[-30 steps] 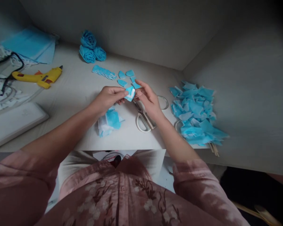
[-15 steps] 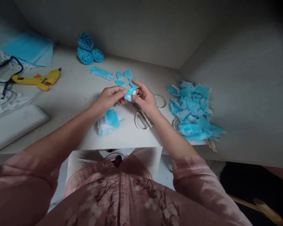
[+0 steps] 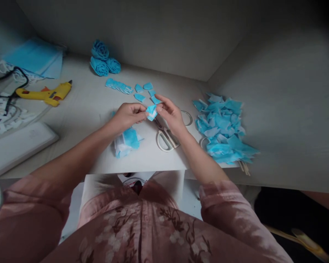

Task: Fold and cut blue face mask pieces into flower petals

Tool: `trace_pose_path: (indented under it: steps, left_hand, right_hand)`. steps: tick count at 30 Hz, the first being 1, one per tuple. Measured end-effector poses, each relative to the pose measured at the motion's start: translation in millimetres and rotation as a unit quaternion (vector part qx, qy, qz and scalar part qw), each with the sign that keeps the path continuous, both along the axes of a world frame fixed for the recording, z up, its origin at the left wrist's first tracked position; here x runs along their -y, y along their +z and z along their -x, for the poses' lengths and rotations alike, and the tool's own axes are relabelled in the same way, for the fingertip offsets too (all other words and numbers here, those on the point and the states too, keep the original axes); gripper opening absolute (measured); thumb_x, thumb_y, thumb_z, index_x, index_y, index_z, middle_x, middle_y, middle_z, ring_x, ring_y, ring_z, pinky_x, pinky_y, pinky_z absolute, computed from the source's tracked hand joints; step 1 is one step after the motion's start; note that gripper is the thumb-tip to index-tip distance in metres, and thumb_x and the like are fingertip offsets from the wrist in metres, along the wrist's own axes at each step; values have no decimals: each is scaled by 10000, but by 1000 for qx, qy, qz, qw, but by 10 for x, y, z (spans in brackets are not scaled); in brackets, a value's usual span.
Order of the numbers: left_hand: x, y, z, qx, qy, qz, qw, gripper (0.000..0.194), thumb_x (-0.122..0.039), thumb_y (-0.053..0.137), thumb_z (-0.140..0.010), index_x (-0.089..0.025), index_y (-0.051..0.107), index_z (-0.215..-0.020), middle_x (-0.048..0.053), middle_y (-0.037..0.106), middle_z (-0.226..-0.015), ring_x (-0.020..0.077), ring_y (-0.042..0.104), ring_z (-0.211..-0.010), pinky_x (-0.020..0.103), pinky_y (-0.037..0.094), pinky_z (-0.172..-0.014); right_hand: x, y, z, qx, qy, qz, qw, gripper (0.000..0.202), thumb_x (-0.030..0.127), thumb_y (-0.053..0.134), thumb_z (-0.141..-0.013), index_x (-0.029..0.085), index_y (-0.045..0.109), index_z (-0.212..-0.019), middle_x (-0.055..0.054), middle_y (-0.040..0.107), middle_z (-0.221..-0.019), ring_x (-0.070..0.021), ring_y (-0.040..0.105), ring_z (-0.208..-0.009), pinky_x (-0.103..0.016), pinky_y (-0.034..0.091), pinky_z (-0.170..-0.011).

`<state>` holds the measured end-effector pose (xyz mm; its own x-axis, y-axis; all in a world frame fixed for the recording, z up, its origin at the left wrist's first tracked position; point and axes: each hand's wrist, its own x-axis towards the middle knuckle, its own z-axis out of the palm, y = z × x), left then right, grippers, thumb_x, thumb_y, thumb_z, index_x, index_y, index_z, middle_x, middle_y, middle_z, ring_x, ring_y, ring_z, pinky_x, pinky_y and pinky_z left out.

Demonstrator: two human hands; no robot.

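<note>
A small blue and white folded piece (image 3: 151,112) is pinched between my two hands above the table. My left hand (image 3: 129,116) grips its left edge with thumb and fingers. On its right edge are the thumb and fingers of my right hand (image 3: 170,114). Just beyond lie several small blue cut pieces (image 3: 139,97) and a pleated blue strip (image 3: 118,86). Scissors (image 3: 166,140) with white handles lie under and beside my right hand. Nearer my left forearm is a loose blue and white bundle (image 3: 128,141).
Three blue fabric roses (image 3: 100,65) stand at the back. On the left are a yellow glue gun (image 3: 50,95), blue masks (image 3: 34,56), cables and a white box (image 3: 22,148). A tape roll (image 3: 186,118) and a blue pile (image 3: 224,128) with sticks lie right.
The small piece between my hands has turned and now shows a white band across its folded blue face. My fingers have shifted slightly on it. The view has moved a little.
</note>
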<state>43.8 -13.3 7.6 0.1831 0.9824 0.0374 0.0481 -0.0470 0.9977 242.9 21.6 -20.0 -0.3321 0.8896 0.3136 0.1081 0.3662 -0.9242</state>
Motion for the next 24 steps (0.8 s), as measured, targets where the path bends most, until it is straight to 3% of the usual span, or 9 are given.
trace_pose_path:
  steps: [7,14,19,24]
  left_hand:
    - [9,23,-3,13,1,0,1000,355,-504,719,-770,-154,682,-725,17,654,-671,92,527,-593,229,417,-580]
    - [0,-20,-1,-2,-17,2,1000,310,-409,828,-659,-167,685,-788,-27,611,-656,81,498,-595,217,388,-569]
    - [-1,6,4,-4,0,-5,1000,280,-382,814,-658,-171,639,-715,-29,602,-633,77,490,-574,223,386,-572]
    - [8,46,11,6,9,-15,1000,280,-388,804,-684,-174,624,-699,-18,608,-645,81,495,-582,224,399,-584]
  right_hand:
    - [31,5,13,-34,-5,-12,999,619,646,719,-859,260,639,-1336,-13,669,-915,-169,628,-859,-363,567,-873]
    - [45,-1,35,-27,-13,-9,1000,607,652,696,-875,258,651,-1334,-8,673,-909,-161,633,-849,-354,581,-868]
    - [67,25,30,-35,-7,20,999,555,649,629,-923,281,656,-1337,-20,692,-1002,-170,653,-910,-362,592,-892]
    - [91,54,31,-24,27,33,999,642,670,687,-870,302,622,-1391,-29,695,-1034,-194,665,-940,-390,588,-916]
